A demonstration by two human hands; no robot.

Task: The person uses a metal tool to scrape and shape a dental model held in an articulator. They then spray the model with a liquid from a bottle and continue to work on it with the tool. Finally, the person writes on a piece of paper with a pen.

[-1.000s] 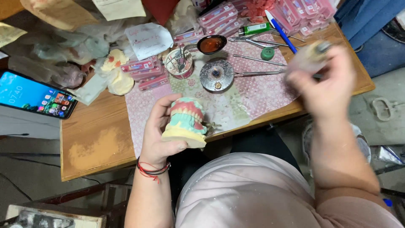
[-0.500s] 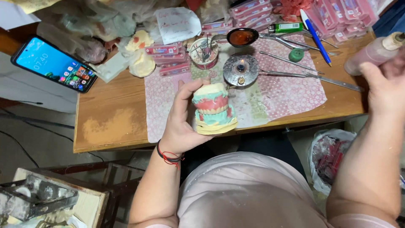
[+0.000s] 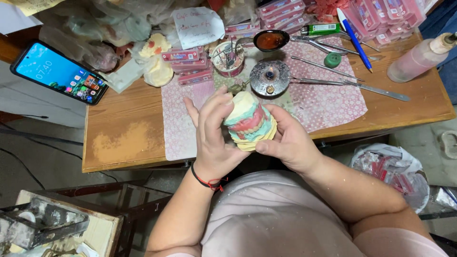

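Both my hands hold a dental cast model (image 3: 250, 123), cream plaster with pink wax gums and pale green layers, just above the front edge of the wooden table (image 3: 128, 138). My left hand (image 3: 214, 135) wraps its left side, fingers over the top. From the right, my right hand (image 3: 288, 140) cups it, thumb under the base. A small round metal burner (image 3: 270, 78) stands right behind the model on a pink patterned cloth (image 3: 328, 102).
A lit phone (image 3: 59, 72) lies at the table's left. A pinkish squeeze bottle (image 3: 419, 58) lies at the right. Long metal tools (image 3: 352, 84), a blue pen (image 3: 354, 33), a lighter, a small dish, trays of pink boxes and plastic bags crowd the back. A bin bag (image 3: 390, 171) sits below right.
My right hand set the pinkish bottle down on the table's right side and came back to grip the model together with my left hand. The view shifted.
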